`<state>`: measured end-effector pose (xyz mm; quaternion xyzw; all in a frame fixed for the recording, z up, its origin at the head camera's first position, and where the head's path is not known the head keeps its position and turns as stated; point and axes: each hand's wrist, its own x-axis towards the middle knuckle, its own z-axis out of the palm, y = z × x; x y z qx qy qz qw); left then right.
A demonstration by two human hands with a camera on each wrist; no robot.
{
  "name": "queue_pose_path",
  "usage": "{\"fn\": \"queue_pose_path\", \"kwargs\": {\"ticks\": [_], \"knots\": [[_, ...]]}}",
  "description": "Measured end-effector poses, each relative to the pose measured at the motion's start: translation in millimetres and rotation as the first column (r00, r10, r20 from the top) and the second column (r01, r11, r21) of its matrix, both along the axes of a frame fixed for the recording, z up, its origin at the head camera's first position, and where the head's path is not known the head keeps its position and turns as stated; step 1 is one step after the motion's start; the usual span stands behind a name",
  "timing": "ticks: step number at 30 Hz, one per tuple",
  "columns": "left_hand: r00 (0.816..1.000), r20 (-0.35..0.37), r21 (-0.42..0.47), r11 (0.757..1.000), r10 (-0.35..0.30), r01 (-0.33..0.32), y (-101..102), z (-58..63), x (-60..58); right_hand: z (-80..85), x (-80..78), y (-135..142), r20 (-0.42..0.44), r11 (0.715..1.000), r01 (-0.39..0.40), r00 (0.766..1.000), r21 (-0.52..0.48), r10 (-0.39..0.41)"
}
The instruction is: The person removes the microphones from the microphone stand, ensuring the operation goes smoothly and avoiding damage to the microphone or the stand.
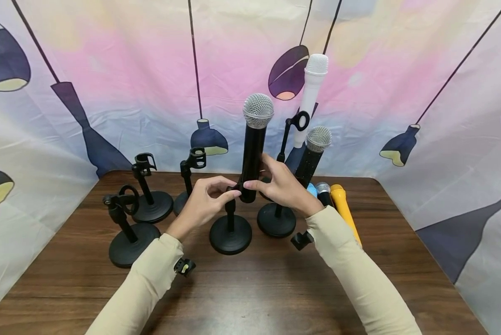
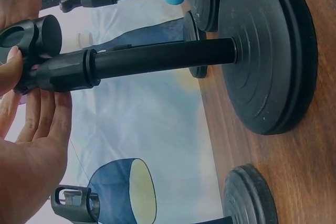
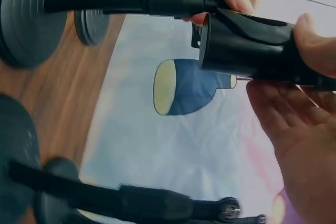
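A black microphone point(image 1: 253, 146) with a silver mesh head stands nearly upright in my right hand point(image 1: 283, 184), whose thumb and fingers grip its body. Its lower end point(image 3: 226, 45) sits in the clip of a black desk stand point(image 1: 230, 232). My left hand point(image 1: 206, 200) pinches that stand at its clip joint, thumb on one side and fingers on the other. In the left wrist view the stand's clip point(image 2: 31, 45) rings the microphone's lower end, and the round base point(image 2: 262, 51) rests on the table.
Several empty black stands point(image 1: 126, 242) stand at the left. Another stand point(image 1: 277, 218) is just right of centre. Behind my right hand are a white microphone point(image 1: 313, 83) and a black one point(image 1: 313, 151), both upright. A yellow microphone point(image 1: 343, 209) lies on the wooden table point(image 1: 250, 298).
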<state>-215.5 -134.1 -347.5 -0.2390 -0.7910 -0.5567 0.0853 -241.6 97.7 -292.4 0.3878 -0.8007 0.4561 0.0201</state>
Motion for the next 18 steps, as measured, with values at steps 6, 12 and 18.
{"fn": "queue_pose_path", "kwargs": {"ticks": [6, 12, 18], "knots": [[1.0, 0.008, -0.003, 1.0, 0.011, -0.011, -1.3, -0.5, 0.5, 1.9, 0.0, -1.2, -0.104, 0.998, 0.037, 0.994, 0.04, -0.033], [1.0, 0.006, -0.012, 1.0, 0.005, -0.005, -1.1, 0.3, 0.8, 1.5, -0.6, -1.3, -0.017, 0.999, -0.009, 1.0, 0.033, 0.009], [1.0, 0.0, -0.008, 1.0, 0.005, -0.005, -1.6, 0.7, 0.5, 4.7, -1.9, -2.9, -0.111, 0.998, 0.028, 0.994, 0.065, -0.02]]}}
